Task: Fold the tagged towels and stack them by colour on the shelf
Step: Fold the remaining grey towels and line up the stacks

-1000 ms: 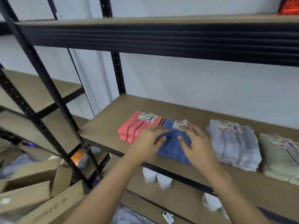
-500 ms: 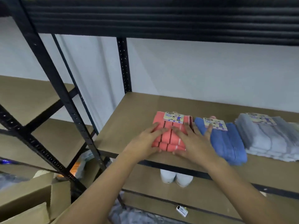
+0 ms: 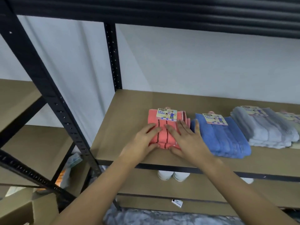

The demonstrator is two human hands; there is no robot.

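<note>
Some plain brown cardboard boxes [image 3: 24,211] are sitting at the bottom left, their flaps standing open. Just right of them a black steel post [image 3: 48,95], punched with a row of small holes, is slanting up through the view. Beyond it the shelf [image 3: 126,120] is running to the right edge as a flat, matt brown board with a black metal front rail.

The coral stack [image 3: 163,138] is lying on the shelf near its front edge. It is a folded terry square with thin dark stripes running front to back, and a glossy card tag [image 3: 166,114] reading "Face Towel" is sitting at its far edge. The left grip [image 3: 142,143], a bare hand, is resting on the near left corner with the fingers lying flat on top and the thumb against the front fold, so it is pressing rather than clutching. The right grip [image 3: 188,142] is lying open on the stack's right half, with fingers spread and straight and the thumb touching the front edge.

Just beside it the blue stack [image 3: 227,140] is sitting, thicker and ribbed along its layered edges, with its own tag [image 3: 215,119]. Next, the grey stack [image 3: 263,130] is showing soft, faintly striped pile. At the right edge a pale green stack [image 3: 296,120] is being cut off by the frame.

Below the rail, two white rounded cups [image 3: 173,175] are standing on the lower board, and something grey and fluffy [image 3: 162,216] is lying at the bottom.
</note>
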